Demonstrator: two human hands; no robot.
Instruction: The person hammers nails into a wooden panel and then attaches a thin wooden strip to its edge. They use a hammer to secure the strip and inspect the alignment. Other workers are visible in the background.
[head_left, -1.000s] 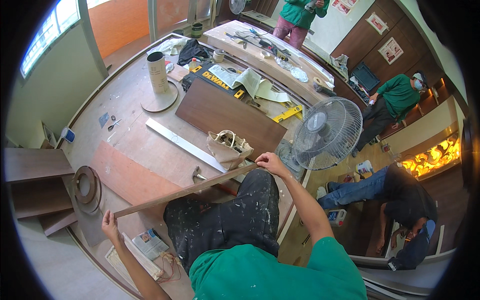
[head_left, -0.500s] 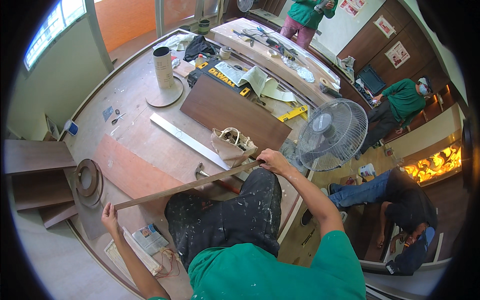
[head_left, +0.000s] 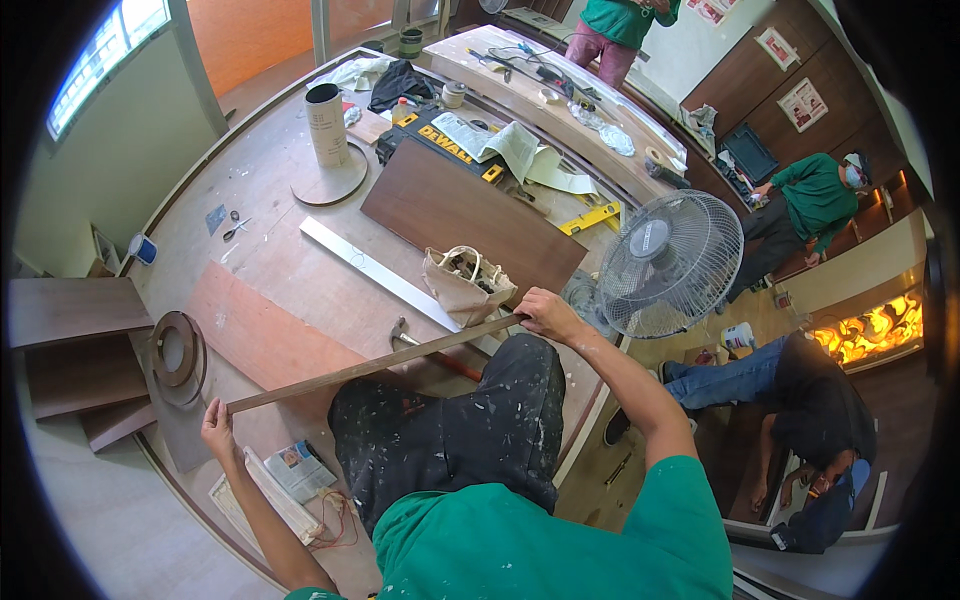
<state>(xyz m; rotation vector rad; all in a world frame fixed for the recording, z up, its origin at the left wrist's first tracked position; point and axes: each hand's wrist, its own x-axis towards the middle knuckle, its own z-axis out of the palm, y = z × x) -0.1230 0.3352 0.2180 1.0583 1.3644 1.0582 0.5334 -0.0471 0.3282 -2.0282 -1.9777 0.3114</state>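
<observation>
While a brown shelf [head_left: 80,312] stood at far left, a brown ring [head_left: 173,379] lay near it. Left hand [head_left: 217,430]: thumb and fingers narrowed, pinching the left end of one long brown wooden strip [head_left: 370,367]. Pink board [head_left: 265,330]: flat, partly beneath the strip in view. Newspaper [head_left: 300,475]: right of the left forearm. Tube [head_left: 327,130]: upright on a round base. Strip: slanted up rightward above the dark trousers, held between both hands. White bar [head_left: 375,268]; hammer [head_left: 455,364], crossed by the strip in view; cloth bag [head_left: 462,288]. Right hand [head_left: 550,316]: fingers closed around the strip's right end. Fan [head_left: 670,262]: just beyond.
</observation>
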